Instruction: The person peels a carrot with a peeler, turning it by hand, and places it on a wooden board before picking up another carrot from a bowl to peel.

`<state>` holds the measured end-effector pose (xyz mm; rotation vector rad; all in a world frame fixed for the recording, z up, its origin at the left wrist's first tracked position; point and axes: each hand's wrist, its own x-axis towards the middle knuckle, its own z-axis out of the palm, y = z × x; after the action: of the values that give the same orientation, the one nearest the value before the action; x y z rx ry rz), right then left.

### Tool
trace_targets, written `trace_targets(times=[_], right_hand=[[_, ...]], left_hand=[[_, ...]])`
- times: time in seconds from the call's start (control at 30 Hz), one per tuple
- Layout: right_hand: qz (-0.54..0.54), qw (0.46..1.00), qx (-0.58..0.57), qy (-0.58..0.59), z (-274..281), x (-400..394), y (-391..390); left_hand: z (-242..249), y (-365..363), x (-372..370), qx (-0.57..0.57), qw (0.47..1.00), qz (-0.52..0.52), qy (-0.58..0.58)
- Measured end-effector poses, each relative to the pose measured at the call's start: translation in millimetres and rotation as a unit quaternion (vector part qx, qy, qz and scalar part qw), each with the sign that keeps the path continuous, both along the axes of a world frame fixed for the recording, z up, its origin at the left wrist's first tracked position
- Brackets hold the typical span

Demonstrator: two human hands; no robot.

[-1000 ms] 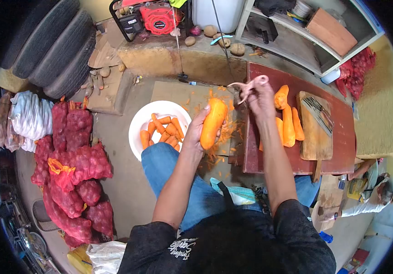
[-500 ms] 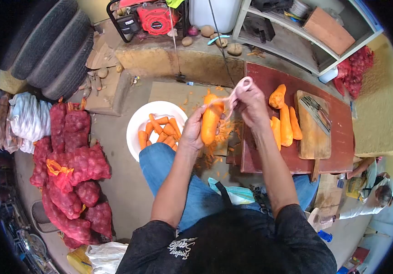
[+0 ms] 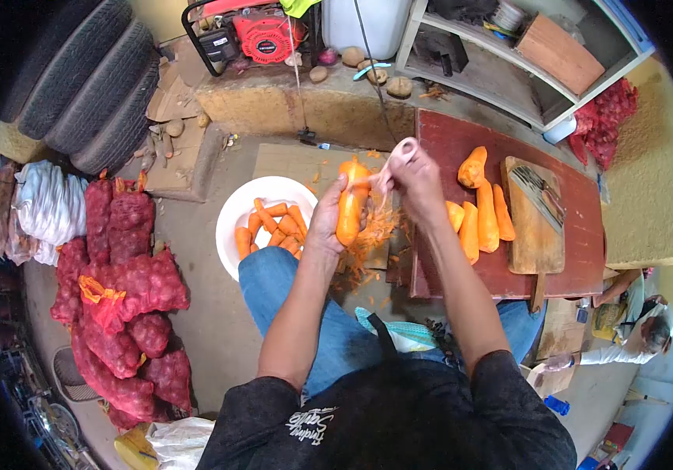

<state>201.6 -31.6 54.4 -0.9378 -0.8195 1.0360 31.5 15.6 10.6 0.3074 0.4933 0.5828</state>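
My left hand (image 3: 327,216) is closed round an orange squash-like vegetable (image 3: 350,205), held upright above the floor. My right hand (image 3: 419,182) grips a pink peeler (image 3: 404,150), whose head lies against the upper right side of the vegetable. Orange peelings (image 3: 375,229) lie below on the floor and cardboard. On the red table (image 3: 461,276) to the right are several peeled orange pieces (image 3: 487,219), beside a wooden cutting board (image 3: 526,247) with knives (image 3: 541,192) on it.
A white basin (image 3: 228,235) holds several carrots (image 3: 289,225). Red net sacks (image 3: 137,282) lie at left, below stacked tires (image 3: 90,94). A red generator (image 3: 268,39) and a metal shelf (image 3: 473,78) stand ahead. Another person (image 3: 642,333) is at far right.
The vegetable in my left hand has shifted slightly left and stands more upright. My right hand and the peeler have moved slightly left and down.
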Motion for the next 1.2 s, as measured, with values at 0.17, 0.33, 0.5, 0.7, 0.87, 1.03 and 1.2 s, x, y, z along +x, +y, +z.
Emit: trace_targets(times=[0.17, 0.33, 0.5, 0.7, 0.87, 1.03, 1.2], right_hand=[[-0.077, 0.996, 0.017, 0.045, 4.1, 32.0, 9.1], [0.045, 0.998, -0.028, -0.043, 24.0, -20.6, -22.0], [-0.099, 0.995, -0.008, -0.019, 1.8, 25.1, 13.8], [0.020, 0.997, -0.029, -0.062, 43.1, -18.0, -18.1], [-0.058, 0.997, -0.010, -0.056, 15.0, 6.5, 9.6], [-0.141, 0.990, -0.014, 0.006, 16.3, 39.0, 9.1], [-0.088, 0.994, -0.026, 0.054, 14.9, 4.1, -34.0]], left_hand=[[-5.5, -8.6, -1.8, 0.022, 0.999, -0.013, 0.045], [35.9, -12.4, 12.2, -0.045, 0.997, 0.049, 0.031], [-10.0, -4.9, -8.4, 0.001, 1.000, -0.019, -0.008], [-5.1, -1.1, -0.3, -0.016, 1.000, 0.024, -0.011], [-9.3, -2.5, -7.2, -0.008, 0.999, -0.027, -0.023], [-12.6, -1.0, -12.9, 0.006, 1.000, -0.012, -0.019], [-4.9, -3.3, -2.9, 0.076, 0.993, 0.074, 0.051]])
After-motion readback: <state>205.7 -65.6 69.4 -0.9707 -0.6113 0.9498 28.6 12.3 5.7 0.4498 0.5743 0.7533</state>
